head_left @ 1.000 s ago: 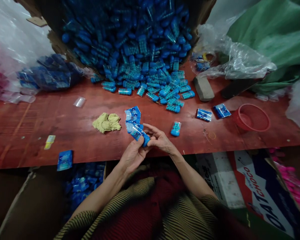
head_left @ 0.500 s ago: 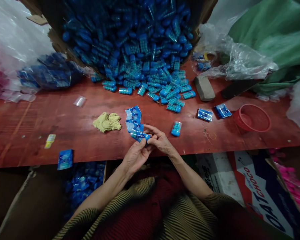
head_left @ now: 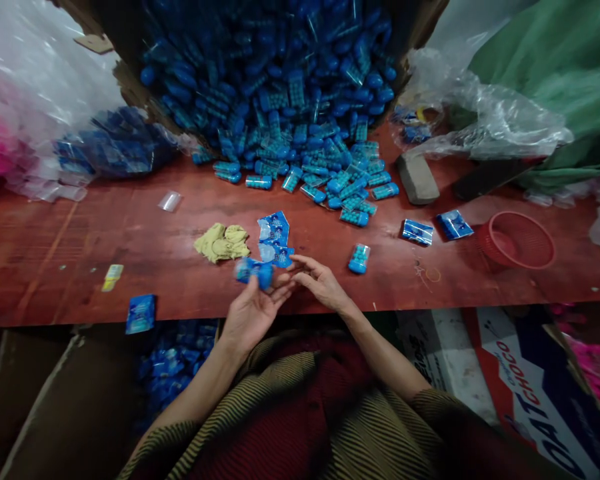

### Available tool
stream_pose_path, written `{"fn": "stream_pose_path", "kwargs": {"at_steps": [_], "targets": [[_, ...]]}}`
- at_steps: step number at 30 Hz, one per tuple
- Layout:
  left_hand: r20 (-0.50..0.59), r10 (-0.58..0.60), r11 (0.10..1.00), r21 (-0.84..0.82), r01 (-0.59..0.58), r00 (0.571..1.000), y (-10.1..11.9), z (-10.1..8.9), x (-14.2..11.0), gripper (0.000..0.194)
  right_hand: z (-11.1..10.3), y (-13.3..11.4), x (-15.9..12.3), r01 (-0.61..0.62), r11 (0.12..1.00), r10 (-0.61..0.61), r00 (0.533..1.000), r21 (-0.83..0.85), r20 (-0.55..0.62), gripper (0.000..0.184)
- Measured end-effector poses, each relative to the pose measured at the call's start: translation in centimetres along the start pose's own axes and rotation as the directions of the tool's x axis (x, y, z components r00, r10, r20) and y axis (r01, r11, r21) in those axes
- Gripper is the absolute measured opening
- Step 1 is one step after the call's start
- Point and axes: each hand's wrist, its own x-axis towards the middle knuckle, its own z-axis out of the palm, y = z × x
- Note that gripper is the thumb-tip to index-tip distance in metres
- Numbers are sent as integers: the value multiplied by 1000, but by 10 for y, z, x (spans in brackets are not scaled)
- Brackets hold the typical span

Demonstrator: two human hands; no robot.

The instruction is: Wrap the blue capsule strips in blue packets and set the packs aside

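My left hand [head_left: 250, 310] is closed on a small blue wrapped packet [head_left: 253, 270], held just above the near edge of the red-brown table [head_left: 70, 247]. Beside it on the right, my right hand [head_left: 316, 281] has its fingers stretched out and holds nothing. Blue printed wrappers [head_left: 274, 237] lie on the table right in front of both hands. A single blue tube of candies [head_left: 359, 258] lies a little right of my right hand. A big heap of blue tubes [head_left: 300, 107] spills from a cardboard box at the back.
A yellow cloth [head_left: 221, 242] lies left of the wrappers. A red basket [head_left: 517, 239], two blue packets [head_left: 418, 231], a grey block [head_left: 418, 177] and clear plastic bags [head_left: 485, 120] sit at the right. Below the table edge is a box of blue packets [head_left: 173, 363].
My left hand has carried the blue packet to the left, away from my right hand. My right hand has let go and its fingers have spread.
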Motion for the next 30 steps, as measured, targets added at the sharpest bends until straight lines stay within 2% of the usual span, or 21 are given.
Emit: {"fn": "stream_pose_path", "kwargs": {"at_steps": [2,4,6,7,8,10,12,14,16,17,19,20,21,22,23,24,25,26,27,28,30], "targets": [[-99,153,986,-55,-159,983,20,-20,-19,33,0,0,4,12,997,-14,999,-78,-31,37],[-245,301,940,-85,-330,922,39,-43,-41,41,0,0,9,52,977,-64,997,-206,-53,30],[-389,385,889,-89,-450,837,53,-65,-62,46,-1,-1,16,104,920,-134,990,-378,-53,27],[-439,395,878,-79,-473,807,56,-73,-70,50,0,-3,20,125,871,-163,986,-475,-41,26],[-470,377,884,-76,-461,798,57,-79,-76,52,1,-4,25,135,805,-181,983,-578,-21,26],[-468,296,926,-73,-370,833,51,-83,-79,49,6,-6,34,117,619,-167,986,-777,15,27],[-391,183,974,-54,-222,902,39,-76,-70,37,11,-5,42,52,403,-120,993,-914,4,25],[-285,115,993,11,-117,951,24,-64,-52,27,16,-2,48,-15,248,-102,994,-969,-42,20],[-211,93,992,106,-72,973,11,-51,-30,21,18,3,53,-46,176,-121,990,-983,-68,18],[-185,116,982,169,-85,976,6,-45,-19,21,17,5,54,-49,158,-132,989,-986,-70,19],[-159,238,924,341,-173,958,4,-38,0,24,15,7,56,-40,141,-146,987,-989,-61,21],[-142,346,849,469,-244,928,7,-38,8,26,13,7,57,-34,141,-146,988,-989,-55,22],[-108,482,719,616,-322,870,12,-39,15,26,12,7,57,-27,145,-143,989,-989,-48,23],[-28,609,529,759,-380,792,20,-41,21,27,11,6,57,-19,150,-139,989,-988,-41,24],[87,703,302,862,-408,705,30,-46,27,30,10,6,57,-13,156,-137,990,-988,-35,26],[183,750,93,922,-376,635,41,-52,33,35,9,5,57,-9,163,-136,990,-987,-31,28],[248,770,-74,950,-303,588,52,-58,40,41,9,5,57,-6,171,-137,990,-985,-30,29],[282,761,-191,958,-213,585,62,-64,47,48,8,5,57,-3,182,-140,990,-983,-29,29],[285,741,-264,956,-126,608,71,-69,55,53,8,5,57,1,198,-146,989,-980,-29,29],[280,716,-315,947,-62,639,78,-73,63,57,7,5,57,3,218,-159,987,-976,-32,29],[278,674,-369,930,-14,684,86,-74,79,60,5,3,57,6,264,-203,978,-965,-50,27]]}}
